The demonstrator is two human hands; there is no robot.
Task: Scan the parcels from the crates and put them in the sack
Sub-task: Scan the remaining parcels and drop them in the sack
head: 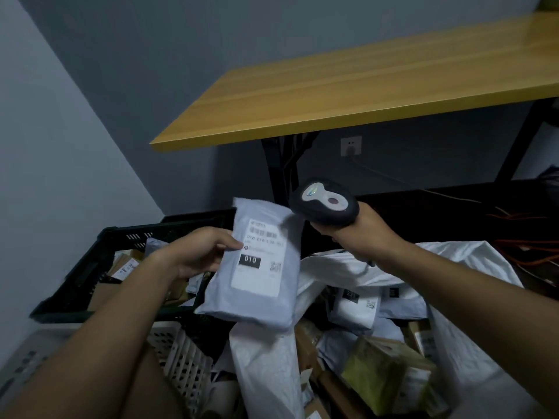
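Note:
My left hand (199,252) holds a grey poly-mailer parcel (257,297) by its left edge, label side up, the label reading 010. My right hand (360,231) grips a black handheld scanner (325,204), its head just above the parcel's top right corner. Below my right arm lies the open white sack (453,343), with several parcels and cardboard boxes inside. At the left, behind my left hand, stands a black crate (90,267) holding boxes and mailers. A white crate (181,358) sits in front of it, under my left forearm.
A yellow wooden table (348,86) on black legs stands ahead against the grey wall. A wall socket (351,145) with a cable is below it. Orange cables (529,246) lie on the floor at the right.

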